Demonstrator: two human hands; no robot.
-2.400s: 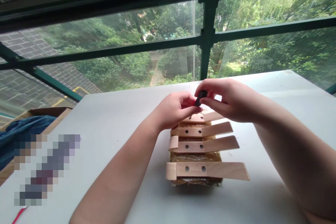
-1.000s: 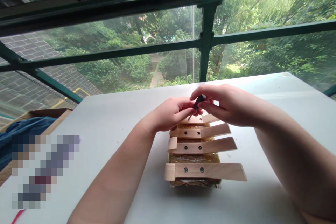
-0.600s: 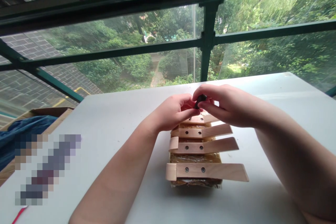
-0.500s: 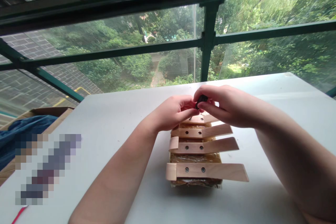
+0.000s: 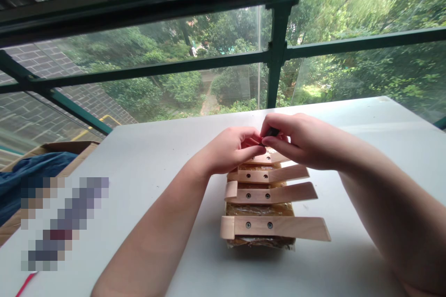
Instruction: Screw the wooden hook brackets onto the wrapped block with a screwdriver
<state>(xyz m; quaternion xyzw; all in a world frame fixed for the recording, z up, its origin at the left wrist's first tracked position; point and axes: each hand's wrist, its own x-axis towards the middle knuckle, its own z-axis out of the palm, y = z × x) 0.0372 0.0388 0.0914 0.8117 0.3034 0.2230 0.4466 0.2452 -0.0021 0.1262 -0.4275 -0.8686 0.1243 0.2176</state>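
My right hand (image 5: 296,139) is closed in a pinch on a small black piece (image 5: 272,132), mostly covered by the fingers. Against its fingertips, my left hand (image 5: 240,148) also pinches; a dark bit shows between the two hands, but I cannot tell what the left fingers grip. Both hands are above the far end of a brown block (image 5: 258,210) wrapped in clear film or tape. Several pale wooden strips lie across the block, each fixed with two screws, the nearest strip (image 5: 296,229) being the longest. My hands partly hide the farthest strip (image 5: 258,159).
The block stands on a white table (image 5: 156,241). At left are a cardboard box (image 5: 81,158) with blue cloth (image 5: 45,167), a pixelated patch on the table, and a red cord (image 5: 25,285). Green-framed windows (image 5: 277,55) rise beyond the table.
The black piece has turned and shifted slightly right within my right fingers, so it shows differently. My hands have barely moved; the block and strips stay in place.
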